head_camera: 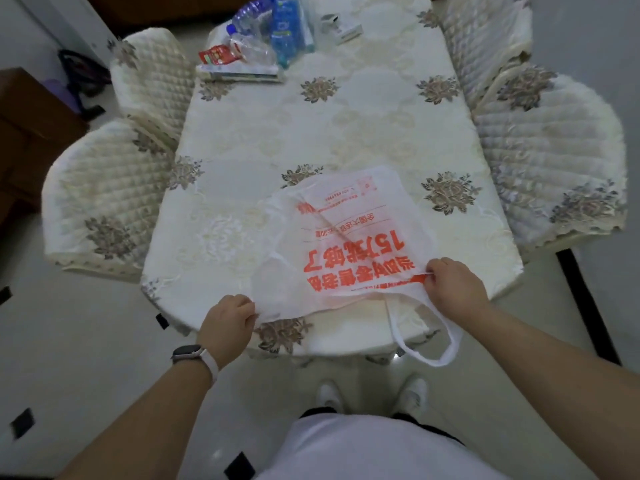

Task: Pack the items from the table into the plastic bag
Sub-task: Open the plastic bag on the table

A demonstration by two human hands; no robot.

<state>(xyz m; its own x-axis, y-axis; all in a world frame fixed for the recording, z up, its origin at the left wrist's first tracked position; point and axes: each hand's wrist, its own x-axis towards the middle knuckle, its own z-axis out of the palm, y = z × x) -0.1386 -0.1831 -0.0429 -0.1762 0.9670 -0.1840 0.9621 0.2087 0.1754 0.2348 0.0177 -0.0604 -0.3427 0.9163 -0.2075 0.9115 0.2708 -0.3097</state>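
Thin white plastic bag with red print (349,244) lies flat at 6 o'clock on the cream floral-clothed surface (311,133). Left hand (228,323) pinches its 8 o'clock edge; right hand (453,285) pinches its 4 o'clock rim. Judged light, limp and slippery: best held at the rim or the handle loop (433,364).

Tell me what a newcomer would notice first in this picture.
First, the white plastic bag with big orange print, lying flat at the near end of the table. The left hand and the right hand grip its near edge, and one handle loop hangs off the table edge. Next, the pile at the far left end: clear and blue bottles and a red packet.
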